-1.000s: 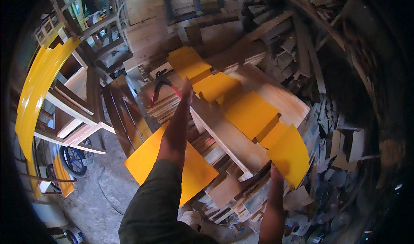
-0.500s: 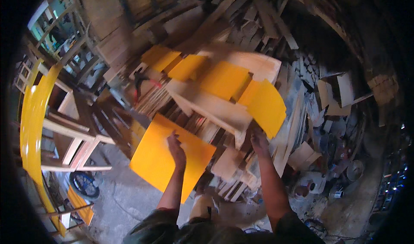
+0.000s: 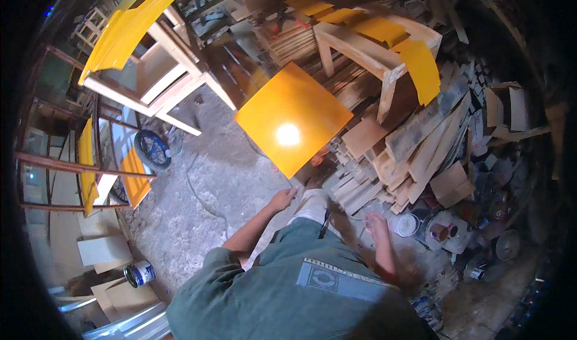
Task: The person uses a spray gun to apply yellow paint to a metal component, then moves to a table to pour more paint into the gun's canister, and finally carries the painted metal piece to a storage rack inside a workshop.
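**Yellow panel sits up-frame of my left fingers, right hand off to the side**

I'm looking straight down. The yellow square panel (image 3: 293,126) is at centre frame, tilted like a diamond, glossy with a bright glare spot in the middle. Its lower corner points down toward my left hand (image 3: 282,199), which is just below that corner. Whether my left fingers (image 3: 291,192) actually grip the edge or only touch it, I cannot tell; they look loosely curled, not clenched. The panel's diagonal runs from upper left to lower right of the frame.

My right hand (image 3: 378,224) is lower right of centre, well apart from the panel, fingers released and holding nothing. So the left hand is the nearer one by far.

Around it:
- wooden frame (image 3: 366,48) in the upper right, with more yellow pieces (image 3: 421,66) draped over it
- stacked timber offcuts (image 3: 415,147) right of centre
- long yellow curved panel (image 3: 129,27) on another wooden stand, upper left
- bicycle wheel (image 3: 151,149) at left centre

Packages:
- blue-and-white paint tin (image 3: 139,273), cylindrical, lower left on the concrete floor (image 3: 204,196)
- cluster of round tins and lids (image 3: 442,229) at lower right, white and dark, some open
- plain pale boxes (image 3: 105,250) at lower left, no markings legible
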### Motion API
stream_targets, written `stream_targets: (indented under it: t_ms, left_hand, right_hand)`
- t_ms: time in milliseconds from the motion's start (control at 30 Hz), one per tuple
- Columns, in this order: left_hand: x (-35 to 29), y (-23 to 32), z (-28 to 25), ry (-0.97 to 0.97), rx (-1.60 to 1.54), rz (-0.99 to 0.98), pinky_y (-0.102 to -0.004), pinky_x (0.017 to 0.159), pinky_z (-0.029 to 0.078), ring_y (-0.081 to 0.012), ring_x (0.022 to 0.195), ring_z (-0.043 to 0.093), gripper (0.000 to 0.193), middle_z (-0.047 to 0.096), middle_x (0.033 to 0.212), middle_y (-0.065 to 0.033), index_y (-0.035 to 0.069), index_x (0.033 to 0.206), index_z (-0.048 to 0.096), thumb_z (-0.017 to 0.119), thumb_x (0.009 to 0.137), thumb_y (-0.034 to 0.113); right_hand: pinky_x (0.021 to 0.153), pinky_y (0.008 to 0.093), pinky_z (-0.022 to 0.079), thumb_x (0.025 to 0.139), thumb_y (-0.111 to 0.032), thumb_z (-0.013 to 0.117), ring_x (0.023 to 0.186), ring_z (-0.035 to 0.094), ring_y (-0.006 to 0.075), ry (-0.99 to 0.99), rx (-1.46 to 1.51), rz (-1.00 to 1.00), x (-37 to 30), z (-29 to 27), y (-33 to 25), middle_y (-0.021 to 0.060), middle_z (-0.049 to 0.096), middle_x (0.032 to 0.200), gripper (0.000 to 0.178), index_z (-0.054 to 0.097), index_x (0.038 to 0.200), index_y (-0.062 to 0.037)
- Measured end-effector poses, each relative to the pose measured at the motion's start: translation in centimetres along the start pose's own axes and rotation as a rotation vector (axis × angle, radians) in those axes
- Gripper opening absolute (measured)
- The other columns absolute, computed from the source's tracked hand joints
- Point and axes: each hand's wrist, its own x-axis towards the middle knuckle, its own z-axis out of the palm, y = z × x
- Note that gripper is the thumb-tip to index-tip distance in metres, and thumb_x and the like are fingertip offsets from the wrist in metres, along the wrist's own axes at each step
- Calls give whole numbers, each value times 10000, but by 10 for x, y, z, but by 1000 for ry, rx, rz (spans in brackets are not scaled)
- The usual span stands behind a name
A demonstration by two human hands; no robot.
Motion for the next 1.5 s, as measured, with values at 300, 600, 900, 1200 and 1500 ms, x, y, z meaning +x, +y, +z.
stream_targets:
  t_ms: [300, 600, 900, 1200, 1500]
  left_hand:
    - [-191, -286, 51, 270, -662, -591, -403, 604, 513, -275, 757, 623, 510, 620, 970, -147, 84, 1301, 497, 407, 998, 484]
    - [-158, -279, 78, 230, -809, -348, -396, 650, 476, -260, 864, 638, 537, 662, 1025, -126, 61, 1257, 527, 520, 938, 492]
    - [-324, -133, -86, 1040, -387, 128, -342, 839, 465, -219, 913, 604, 299, 669, 980, -125, -16, 1044, 635, 648, 916, 254]
    - [-650, -56, -203, 2325, 246, 1251, -461, 886, 434, -352, 978, 564, 369, 602, 1050, -203, 70, 852, 510, 445, 952, 419]
    - [-727, 38, -173, 2265, 762, 1825, -375, 973, 346, -234, 1287, 408, 405, 535, 1350, -76, 124, 1279, 539, 481, 977, 388]
  right_hand:
    - [466, 382, 429, 832, -238, 603, 613, 541, 205, 161, -297, 155, -47, -144, 170, 82, 587, 768, 102, 602, 824, -136]
    - [466, 431, 417, 798, -335, 567, 528, 487, 244, -277, -1066, -514, 82, -303, 196, 70, 524, 675, 181, 578, 762, -158]
    - [427, 402, 488, 870, -197, 546, 559, 631, 215, -440, -2147, -529, 125, -40, 175, 95, 656, 700, 166, 697, 827, -141]
    - [476, 396, 500, 826, -220, 565, 525, 621, 236, -791, -1914, -654, 29, 289, 253, 121, 613, 629, 216, 633, 785, -20]
    - [733, 446, 533, 833, -264, 589, 769, 676, 347, -893, -1443, -867, -81, 409, 277, 218, 690, 880, 342, 678, 1032, 0]
